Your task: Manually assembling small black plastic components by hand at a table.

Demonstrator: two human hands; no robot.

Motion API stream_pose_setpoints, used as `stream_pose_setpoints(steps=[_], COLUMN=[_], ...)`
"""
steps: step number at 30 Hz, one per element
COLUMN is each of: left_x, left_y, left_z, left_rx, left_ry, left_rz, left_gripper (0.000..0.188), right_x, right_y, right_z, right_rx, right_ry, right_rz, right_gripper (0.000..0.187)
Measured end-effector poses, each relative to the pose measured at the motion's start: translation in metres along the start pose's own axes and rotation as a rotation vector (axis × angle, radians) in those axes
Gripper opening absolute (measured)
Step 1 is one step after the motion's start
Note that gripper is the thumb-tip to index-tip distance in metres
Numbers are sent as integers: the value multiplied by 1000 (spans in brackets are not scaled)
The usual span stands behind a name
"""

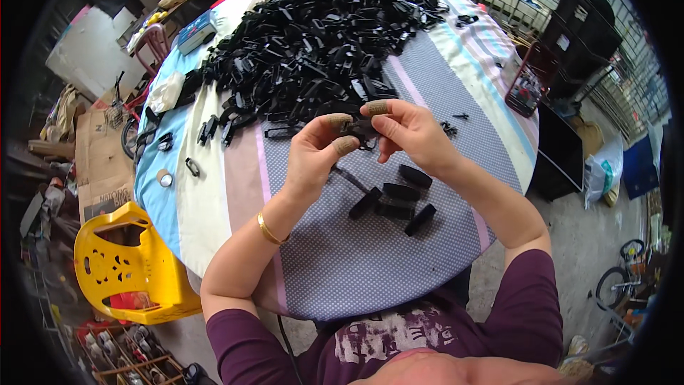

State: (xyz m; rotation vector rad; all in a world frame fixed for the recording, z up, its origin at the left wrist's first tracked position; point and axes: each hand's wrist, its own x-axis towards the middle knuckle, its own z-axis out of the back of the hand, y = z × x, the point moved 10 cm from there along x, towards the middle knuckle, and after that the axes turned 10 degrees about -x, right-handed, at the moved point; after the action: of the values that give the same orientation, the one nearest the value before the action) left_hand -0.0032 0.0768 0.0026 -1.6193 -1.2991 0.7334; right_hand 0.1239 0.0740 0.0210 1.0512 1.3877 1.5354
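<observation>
Cluttered room around a rounded table (442, 264) with a striped and dotted cloth; clock read off table centre, 12 = far edge
Left to right:
9 o'clock, on the floor: brown cardboard (107, 157) propped upright
8 o'clock: yellow plastic chair (142, 260), just beside the table edge
9 o'clock, on cloth: small round container (164, 178), then a loose black clip (192, 167)
Between 10 and 11, near the rim: blue box (195, 33)
Around 12: big heap of black parts (306, 50), covers most of the far half
Centre: left hand (308, 155), thumb and index pinching a small dark part (362, 130); both tips wear tan covers. Its other fingers are mostly hidden, can't tell how they sit
Part is held above the cloth at the near edge of the heap, between both hands; too dark to make out its shape
4 o'clock, near the hands: loose group of dark oblong pieces (401, 191) lying on the dotted cloth
Centre, toward 3: right hand (417, 135), thumb and index closed on the same part, index tip covered in tan, other fingers curled below
2 o'clock: few tiny black bits (449, 128)
3 o'clock, off the table: black box (559, 153), then white plastic bag (604, 171)
</observation>
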Motion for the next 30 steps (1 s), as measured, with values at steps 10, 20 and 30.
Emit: stream_pose_setpoints(steps=[10, 20, 30], left_x=[3, -2, -13], left_y=[3, 3, 1], left_z=[6, -6, -8], left_rx=[-40, 48, 41], left_ry=[14, 44, -42], left_rz=[-3, 31, -15], left_gripper=[32, 33, 33], right_x=[-17, -14, -21], right_y=[15, 4, 21], right_z=[-11, -4, -7], right_rx=[-372, -317, -370], right_ry=[92, -13, -44], right_rz=[288, 128, 304], right_gripper=[21, 21, 23])
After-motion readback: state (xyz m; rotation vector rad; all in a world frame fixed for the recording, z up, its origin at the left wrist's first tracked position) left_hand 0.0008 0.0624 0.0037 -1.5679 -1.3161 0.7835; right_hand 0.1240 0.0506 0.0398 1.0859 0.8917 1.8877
